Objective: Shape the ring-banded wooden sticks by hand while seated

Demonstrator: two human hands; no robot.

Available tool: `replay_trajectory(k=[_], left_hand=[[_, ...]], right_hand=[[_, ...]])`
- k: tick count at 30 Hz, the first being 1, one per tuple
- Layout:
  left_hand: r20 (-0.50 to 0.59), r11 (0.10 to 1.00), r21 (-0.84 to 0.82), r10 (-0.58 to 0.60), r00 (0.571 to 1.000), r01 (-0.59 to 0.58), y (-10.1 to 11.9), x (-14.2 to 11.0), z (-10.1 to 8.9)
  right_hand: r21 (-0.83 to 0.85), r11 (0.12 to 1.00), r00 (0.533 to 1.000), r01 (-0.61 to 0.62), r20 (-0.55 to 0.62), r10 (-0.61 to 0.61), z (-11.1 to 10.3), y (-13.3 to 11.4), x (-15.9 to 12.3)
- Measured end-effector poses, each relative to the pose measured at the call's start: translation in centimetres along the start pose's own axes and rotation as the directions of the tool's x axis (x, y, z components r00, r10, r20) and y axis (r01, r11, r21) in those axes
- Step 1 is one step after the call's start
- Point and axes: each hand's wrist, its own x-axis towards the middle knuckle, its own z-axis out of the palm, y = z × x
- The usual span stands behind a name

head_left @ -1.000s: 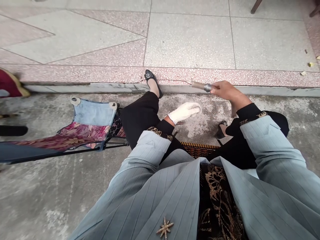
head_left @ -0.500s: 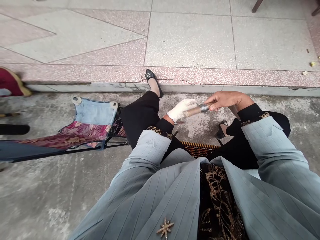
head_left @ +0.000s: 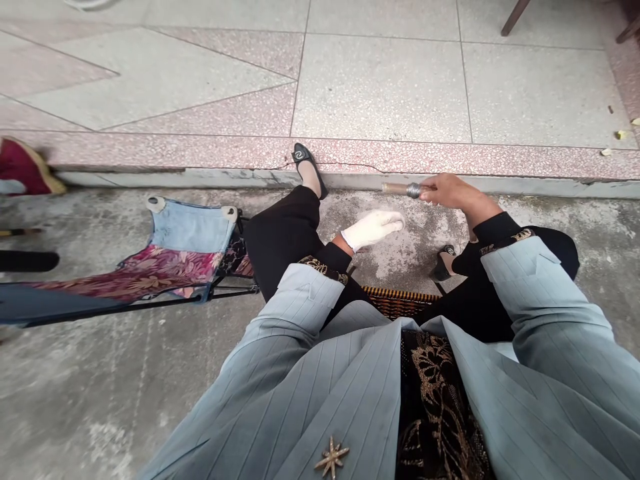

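Right hand (head_left: 447,191) bare, fingers pinched closed around one end of a short tool (head_left: 399,189); silvery winding just beyond the fingertips, pale brownish length pointing leftward from them. Left hand (head_left: 373,229) in a white glove, below and left of the tool, apart from it; fingers bunched together, cannot tell whether they grip anything. Below the gloved fingers, between the knees: woven seat edge (head_left: 400,301). Black shoe (head_left: 305,160) up and left of them, another (head_left: 444,263) down and right. Farther left, folding chair (head_left: 190,220). Beyond both hands, speckled step (head_left: 380,100).
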Motion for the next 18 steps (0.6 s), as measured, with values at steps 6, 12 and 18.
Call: replay_trajectory(k=[6,12,18], left_hand=[[0.042,0.994,0.109,0.022,0.999,-0.026,0.1,-0.2,-0.3],[-0.083,0.983,-0.186,-0.024,0.996,0.008,0.0,-0.2,-0.8],[-0.084,0.906,-0.422,-0.045,0.995,0.005,0.6,-0.1,-0.4]], right_hand=[[-0.261,0.954,0.870,0.147,0.494,0.001,1.2,-1.1,-0.5],[0.306,0.927,0.766,0.216,0.536,-0.356,-0.4,-1.4,-1.9],[0.531,0.826,0.980,0.189,-0.042,-0.197,-1.9,-2.4,-2.7]])
